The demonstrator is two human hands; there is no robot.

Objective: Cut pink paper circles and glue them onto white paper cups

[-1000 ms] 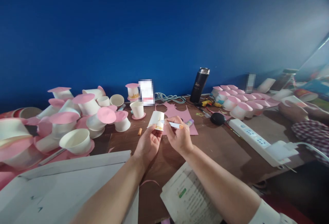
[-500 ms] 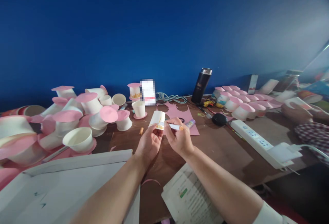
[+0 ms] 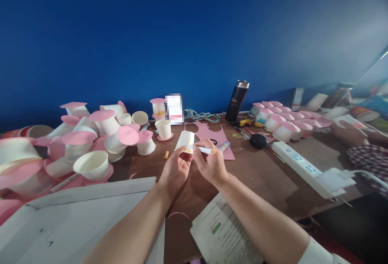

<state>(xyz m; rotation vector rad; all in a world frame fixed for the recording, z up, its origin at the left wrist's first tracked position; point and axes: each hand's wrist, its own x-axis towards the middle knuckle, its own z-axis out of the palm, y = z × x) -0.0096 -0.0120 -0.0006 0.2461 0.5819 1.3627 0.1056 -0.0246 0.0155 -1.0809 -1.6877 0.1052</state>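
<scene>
My left hand (image 3: 177, 169) holds a white paper cup (image 3: 185, 139) on its side, fingers around its lower end. Yellow-orange marks show on the cup's surface. In my right hand (image 3: 212, 163) is a white marker (image 3: 204, 149) with an orange end, its tip side against the cup. An orange cap (image 3: 166, 155) lies on the brown table to the left of the cup. Behind the cup stand a plain white cup (image 3: 163, 128) on a pink disc and a cup with orange marks (image 3: 158, 107) under a pink disc.
Many white cups with pink discs (image 3: 79, 143) crowd the left. Cut pink paper (image 3: 206, 128), a glue stick (image 3: 224, 146) and a black bottle (image 3: 238, 101) are beyond my hands. A power strip (image 3: 298, 167) lies right, near another person's hand (image 3: 348, 134). Printed sheets (image 3: 221, 231) are in front.
</scene>
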